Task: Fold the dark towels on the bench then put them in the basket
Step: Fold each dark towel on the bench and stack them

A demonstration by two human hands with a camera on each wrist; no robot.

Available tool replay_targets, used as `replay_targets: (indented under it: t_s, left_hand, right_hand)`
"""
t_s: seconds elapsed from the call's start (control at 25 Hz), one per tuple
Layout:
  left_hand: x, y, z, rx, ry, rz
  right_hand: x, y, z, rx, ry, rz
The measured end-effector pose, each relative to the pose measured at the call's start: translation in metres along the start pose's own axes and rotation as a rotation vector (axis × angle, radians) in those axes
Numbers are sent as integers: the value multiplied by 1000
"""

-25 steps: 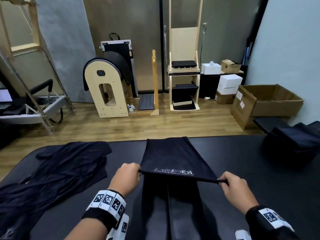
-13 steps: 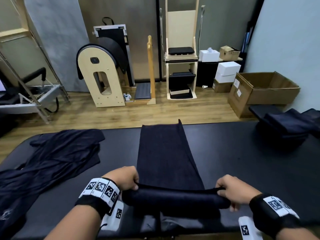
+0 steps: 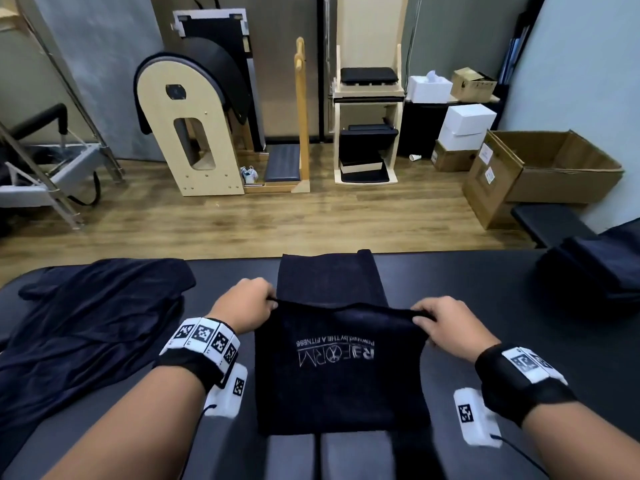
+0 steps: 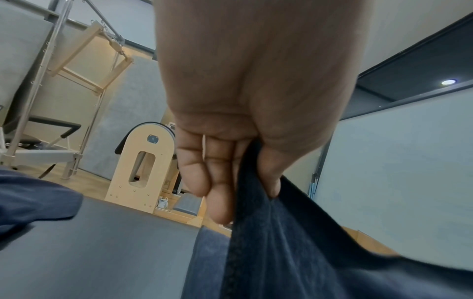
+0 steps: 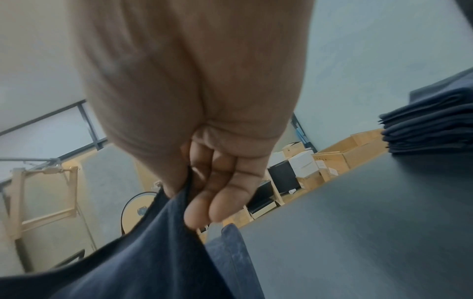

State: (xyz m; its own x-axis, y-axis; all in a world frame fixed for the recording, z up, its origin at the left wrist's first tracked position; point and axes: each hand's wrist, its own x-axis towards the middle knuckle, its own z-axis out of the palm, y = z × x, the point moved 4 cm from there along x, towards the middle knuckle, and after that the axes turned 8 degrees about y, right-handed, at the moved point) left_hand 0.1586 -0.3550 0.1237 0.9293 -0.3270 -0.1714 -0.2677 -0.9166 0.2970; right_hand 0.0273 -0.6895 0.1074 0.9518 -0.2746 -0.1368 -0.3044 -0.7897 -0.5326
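Observation:
A dark towel (image 3: 337,372) with a pale printed logo lies lengthwise across the black bench (image 3: 485,306) in front of me. My left hand (image 3: 247,304) pinches its near edge at the left corner, and my right hand (image 3: 441,323) pinches the right corner. That edge is lifted and carried over the towel's far part (image 3: 330,278), which lies flat. The left wrist view shows the towel (image 4: 281,252) pinched between my fingers (image 4: 220,194) and thumb; the right wrist view shows the towel (image 5: 143,252) pinched the same way by my fingers (image 5: 215,202). No basket is in sight.
A heap of unfolded dark towels (image 3: 79,327) covers the bench's left end. A stack of folded dark towels (image 3: 595,268) sits at the right end (image 5: 430,125). Beyond the bench are a wooden floor, pilates gear (image 3: 197,126) and an open cardboard box (image 3: 550,168).
Both hands gathered the towel's near end at the bench's front edge, then lifted it and carried it forward over the far part. The logo side now faces up.

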Motion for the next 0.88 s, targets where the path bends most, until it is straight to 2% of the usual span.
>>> replay_targets:
  t_s: [0.2,0.36,0.52,0.68,0.88]
  left_hand:
    - [98,-12,-11,-6,38,47]
    - [167,-27,0,-13,45,24]
    - [217,-38,27,-16,32,-15]
    - [257,-51,61,-20,-10,-101]
    - [298,-50,105,-21,-165,-82]
  right_hand:
    - [92,-26,-8,-119,66,-43]
    - [154,-37,-7,-111,78,-14]
    - [214,-29,18,-153,-37,-56]
    - [276,-14,59,-95,-181,-122]
    - [327,15,119,-101,-322,-251]
